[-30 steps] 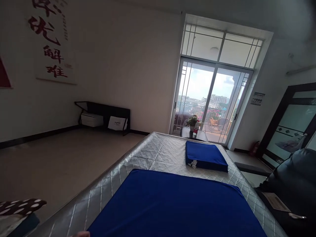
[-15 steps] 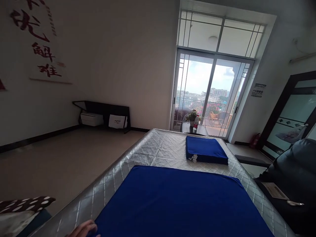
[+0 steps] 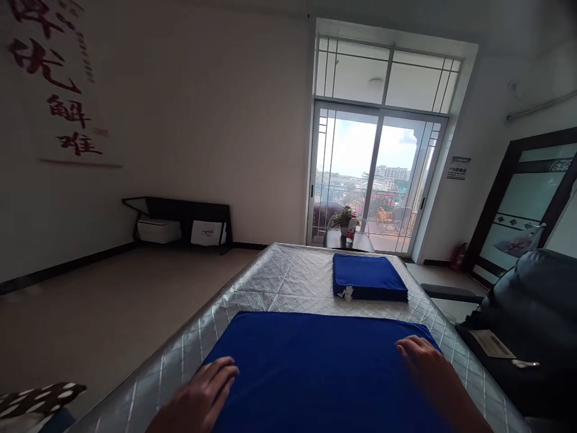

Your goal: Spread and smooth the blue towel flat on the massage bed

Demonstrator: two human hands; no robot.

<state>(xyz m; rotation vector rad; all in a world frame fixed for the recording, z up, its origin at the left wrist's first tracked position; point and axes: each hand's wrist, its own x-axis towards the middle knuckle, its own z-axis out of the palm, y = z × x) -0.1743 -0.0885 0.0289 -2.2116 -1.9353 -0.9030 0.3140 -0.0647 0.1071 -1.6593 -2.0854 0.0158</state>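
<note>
A flat sheet of blue fabric (image 3: 311, 367) lies spread over the near part of a table with a silver quilted cover (image 3: 265, 285). My left hand (image 3: 205, 388) is at the fabric's left side, fingers stretched forward and slightly bent, gripping nothing that shows. Over the right side of the sheet is my right hand (image 3: 421, 355), its fingers extended near the far right corner; whether it presses on the cloth is hard to tell. Farther along the table sits a neat stack of folded blue cloths (image 3: 369, 276), with white tags (image 3: 346, 293) sticking out at its front left corner.
A black leather chair (image 3: 523, 313) stands to the right, with a card (image 3: 491, 343) on it. Past the far end, a small dark table (image 3: 336, 242) bears a potted plant (image 3: 345, 218) and a bottle (image 3: 350, 230). Low at left lies a polka-dot cloth (image 3: 45, 394).
My left hand has moved up and farther onto the blue fabric. My right hand has come into view over its right side. The view has shifted slightly.
</note>
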